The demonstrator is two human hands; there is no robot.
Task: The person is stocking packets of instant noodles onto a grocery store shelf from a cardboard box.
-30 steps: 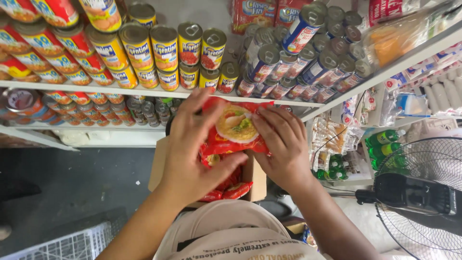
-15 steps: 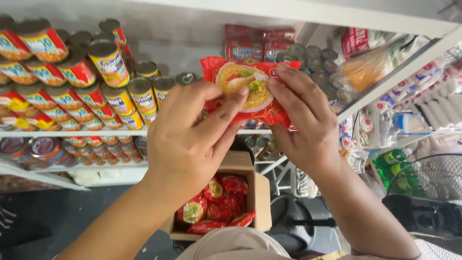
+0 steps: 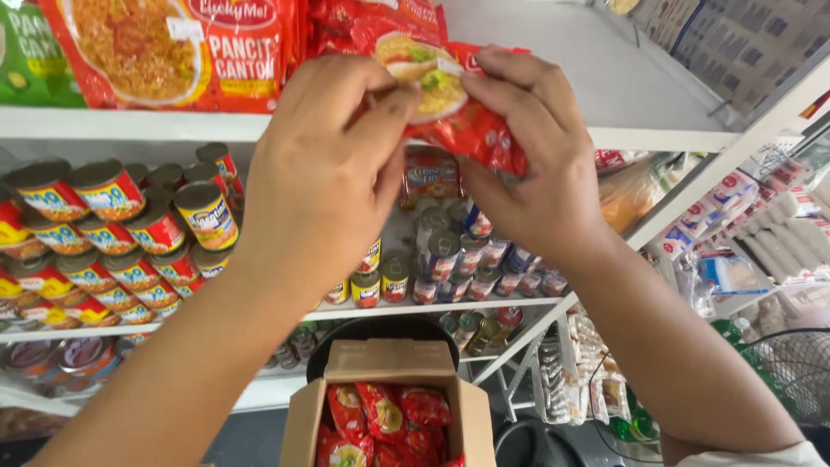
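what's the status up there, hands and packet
Left hand and right hand both gripping red noodle packet, raised at top shelf. Open carton below. Nothing blocking.

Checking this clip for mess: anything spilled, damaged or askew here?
Nothing spilled or torn. The red noodle packet is creased in the grip of both hands, left hand and right hand. Some cans on the middle shelf lie tipped in loose stacks.

white shelves (image 3: 657, 138) | stacked cans (image 3: 112, 233) | dark floor (image 3: 251, 437)
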